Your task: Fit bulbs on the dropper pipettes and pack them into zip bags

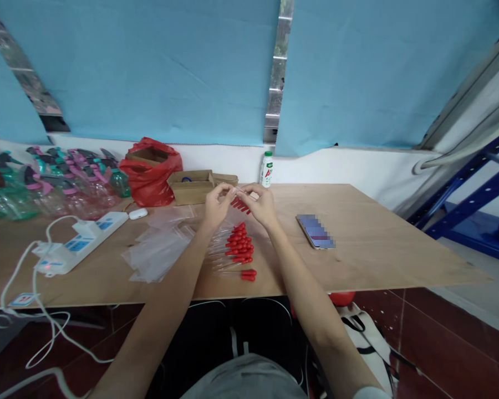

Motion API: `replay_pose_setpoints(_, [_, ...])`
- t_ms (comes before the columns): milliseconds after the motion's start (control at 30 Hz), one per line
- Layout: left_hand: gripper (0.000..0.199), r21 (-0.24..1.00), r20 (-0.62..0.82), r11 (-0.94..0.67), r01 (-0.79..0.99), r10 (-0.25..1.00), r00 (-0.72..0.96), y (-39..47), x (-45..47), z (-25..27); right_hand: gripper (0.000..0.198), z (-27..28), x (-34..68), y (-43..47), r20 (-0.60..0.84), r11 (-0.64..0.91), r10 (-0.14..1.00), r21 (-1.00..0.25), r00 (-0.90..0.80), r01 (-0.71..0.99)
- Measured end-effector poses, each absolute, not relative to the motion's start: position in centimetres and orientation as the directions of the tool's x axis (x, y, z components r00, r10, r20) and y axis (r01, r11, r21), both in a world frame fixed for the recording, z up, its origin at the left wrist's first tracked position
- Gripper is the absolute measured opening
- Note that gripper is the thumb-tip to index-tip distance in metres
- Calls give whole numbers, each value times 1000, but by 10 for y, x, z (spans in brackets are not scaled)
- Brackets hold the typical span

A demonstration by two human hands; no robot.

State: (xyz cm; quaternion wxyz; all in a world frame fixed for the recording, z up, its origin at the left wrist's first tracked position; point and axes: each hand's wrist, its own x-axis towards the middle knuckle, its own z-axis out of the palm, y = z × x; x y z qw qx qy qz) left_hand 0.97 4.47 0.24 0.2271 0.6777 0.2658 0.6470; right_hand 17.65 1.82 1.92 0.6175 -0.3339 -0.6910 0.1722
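My left hand (218,204) and my right hand (258,205) meet above the table, fingers pinched together at the top edge of a clear plastic bag (255,215). Red dropper bulbs (240,207) show in or behind the bag just below my fingers; the clear film makes it hard to tell which. Nearer to me lies a pile of glass-like droppers with red rubber bulbs (241,244), their thin clear tubes pointing left. One small group (248,275) sits apart at the front. Flat clear plastic bags (158,252) are spread beside my left forearm.
A white power strip (81,241) with cables lies at the left, near a white earbud case (138,214). Behind stand spray bottles (66,183), a red plastic bag (152,174), a cardboard box (191,185) and a white bottle (266,169). A phone (315,231) rests at the right.
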Motion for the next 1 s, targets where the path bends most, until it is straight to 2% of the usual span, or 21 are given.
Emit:
replay_pose_setpoints(167, [37,655,754,-752,79,657,6,43,9,2,23,19,176,15,764,730,645,-610,-14,307])
replay_pose_setpoints(400, [34,604,789,-785,140,613,39,40,9,4,29,17,175,16,742,725,671,-657,4,206])
replay_pose_setpoints(633, [38,599,790,-785,158,611,41,40,10,1,26,16,176,17,767,738,641,-608,-21,291])
replay_pose_setpoints(867, [45,630,776,-774,68,631,-9,42,13,-1,32,10,176,20,735,712,678,-655,-5,251])
replay_pose_setpoints(1000, [46,651,758,-757,50,652,6,42,13,-2,35,10,177,20,755,730,656,-627,-21,271])
